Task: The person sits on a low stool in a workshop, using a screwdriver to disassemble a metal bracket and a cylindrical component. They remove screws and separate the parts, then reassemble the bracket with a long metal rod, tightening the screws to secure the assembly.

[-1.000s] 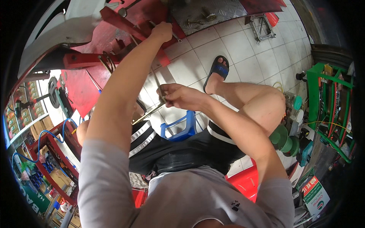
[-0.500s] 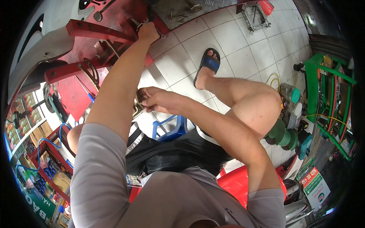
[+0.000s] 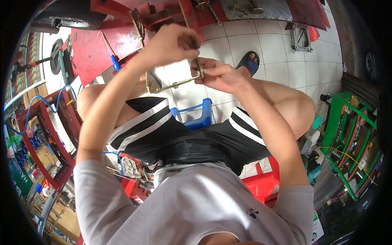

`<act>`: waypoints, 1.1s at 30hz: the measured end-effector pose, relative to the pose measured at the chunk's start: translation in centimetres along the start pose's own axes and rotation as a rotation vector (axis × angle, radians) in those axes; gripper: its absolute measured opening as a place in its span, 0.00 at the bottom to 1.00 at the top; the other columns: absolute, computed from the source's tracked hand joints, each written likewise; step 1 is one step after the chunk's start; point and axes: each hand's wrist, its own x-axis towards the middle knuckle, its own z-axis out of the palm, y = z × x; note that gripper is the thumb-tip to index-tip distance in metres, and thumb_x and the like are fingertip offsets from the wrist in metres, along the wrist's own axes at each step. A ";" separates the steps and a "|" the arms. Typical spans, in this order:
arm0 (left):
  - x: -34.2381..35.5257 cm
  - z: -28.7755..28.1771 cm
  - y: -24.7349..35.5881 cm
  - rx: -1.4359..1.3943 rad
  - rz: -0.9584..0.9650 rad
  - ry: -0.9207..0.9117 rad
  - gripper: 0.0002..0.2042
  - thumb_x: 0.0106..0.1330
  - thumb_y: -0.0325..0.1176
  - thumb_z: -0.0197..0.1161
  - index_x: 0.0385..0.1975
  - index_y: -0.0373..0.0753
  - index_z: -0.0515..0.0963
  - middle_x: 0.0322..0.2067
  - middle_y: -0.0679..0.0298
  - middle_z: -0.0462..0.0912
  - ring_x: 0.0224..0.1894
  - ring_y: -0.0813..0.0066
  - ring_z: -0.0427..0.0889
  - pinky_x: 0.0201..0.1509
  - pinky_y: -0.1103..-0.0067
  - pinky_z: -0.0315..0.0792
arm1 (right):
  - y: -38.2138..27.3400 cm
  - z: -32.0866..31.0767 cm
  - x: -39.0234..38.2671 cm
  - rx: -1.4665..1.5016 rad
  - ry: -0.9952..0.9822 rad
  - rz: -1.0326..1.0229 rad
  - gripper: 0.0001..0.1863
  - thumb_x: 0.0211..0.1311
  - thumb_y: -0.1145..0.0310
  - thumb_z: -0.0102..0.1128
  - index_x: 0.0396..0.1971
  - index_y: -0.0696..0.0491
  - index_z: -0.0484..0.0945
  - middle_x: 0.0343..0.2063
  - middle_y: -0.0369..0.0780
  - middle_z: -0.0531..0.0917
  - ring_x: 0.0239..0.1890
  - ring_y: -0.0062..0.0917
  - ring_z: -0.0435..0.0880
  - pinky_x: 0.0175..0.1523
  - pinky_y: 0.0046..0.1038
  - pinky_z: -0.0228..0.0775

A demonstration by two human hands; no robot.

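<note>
A brass-coloured metal bracket frame [image 3: 175, 85] with bent bars hangs in front of my knees, its upper part reaching up to the red stand. My right hand [image 3: 218, 76] has closed its fingers and thumb on the bracket's right corner. Just above and left of it is my left hand [image 3: 173, 45], fingers curled in beside the bracket's right bar; whatever they pinch is too small or hidden to name. A screwdriver [image 3: 115, 64] with a blue handle lies on the red platform [image 3: 87, 51] to the left. A wrench [image 3: 215, 14] rests on the red metal beyond my hands.
Between my legs stands a blue plastic stool [image 3: 198, 118]; a red plastic stool [image 3: 261, 177] is beneath me. To the right is a green metal rack [image 3: 349, 141]. A metal frame part [image 3: 301, 38] sits on the tiled floor. Red shelving [image 3: 45, 143] and a blue hose fill the left.
My left hand has come back from the red stand toward my right hand. My right hand now holds the bracket's corner farther right in view. The view has shifted too.
</note>
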 end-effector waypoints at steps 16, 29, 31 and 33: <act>-5.4 2.2 0.8 -0.193 -0.094 0.008 0.05 0.58 0.21 0.69 0.33 0.29 0.82 0.28 0.59 0.86 0.33 0.77 0.85 0.39 0.78 0.80 | -0.8 1.9 -0.2 -0.203 0.146 0.083 0.49 0.45 0.60 0.72 0.66 0.63 0.57 0.62 0.46 0.69 0.64 0.33 0.68 0.71 0.39 0.55; -5.0 2.4 0.7 -0.264 -0.202 -0.014 0.04 0.59 0.20 0.67 0.33 0.28 0.82 0.31 0.60 0.86 0.37 0.77 0.86 0.46 0.80 0.79 | -0.7 1.8 -0.1 -0.142 0.076 0.026 0.34 0.54 0.63 0.69 0.57 0.62 0.66 0.50 0.42 0.76 0.55 0.28 0.73 0.64 0.34 0.60; -5.0 2.5 0.9 -0.273 -0.231 -0.014 0.04 0.59 0.20 0.67 0.33 0.28 0.82 0.31 0.60 0.86 0.37 0.78 0.86 0.46 0.81 0.79 | -0.6 1.7 -0.2 -0.139 0.077 0.028 0.35 0.54 0.63 0.69 0.58 0.62 0.65 0.50 0.42 0.76 0.56 0.28 0.73 0.65 0.34 0.60; -5.0 2.5 1.1 -0.280 -0.249 -0.012 0.04 0.58 0.20 0.67 0.33 0.28 0.81 0.31 0.59 0.86 0.37 0.78 0.86 0.45 0.81 0.79 | -0.6 1.9 -0.2 -0.152 0.087 0.029 0.36 0.54 0.63 0.69 0.59 0.63 0.64 0.50 0.42 0.76 0.56 0.28 0.73 0.65 0.35 0.60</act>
